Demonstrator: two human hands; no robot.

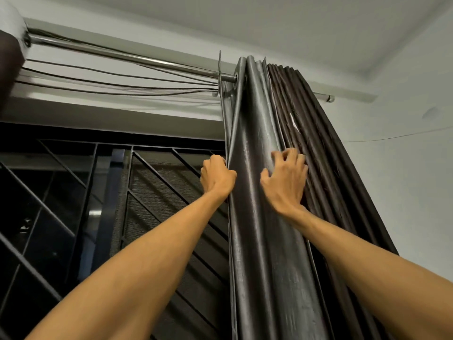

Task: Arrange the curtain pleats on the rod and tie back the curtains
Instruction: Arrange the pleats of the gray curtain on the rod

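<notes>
A dark curtain [267,217] hangs bunched in tight pleats at the right end of a shiny metal rod [137,58]. Its front folds show a glossy grey backing; brown pleats lie behind on the right. My left hand [217,176] grips the curtain's left edge, fingers curled round the fold. My right hand [286,179] rests on the pleats a little to the right, fingers bent and digging between the folds. Both arms reach up from below.
Several thin dark cords [117,82] sag below the rod toward the left, where another dark curtain [8,69] is partly in view. A black metal window grille [103,192] fills the lower left. White wall [411,168] and ceiling lie on the right.
</notes>
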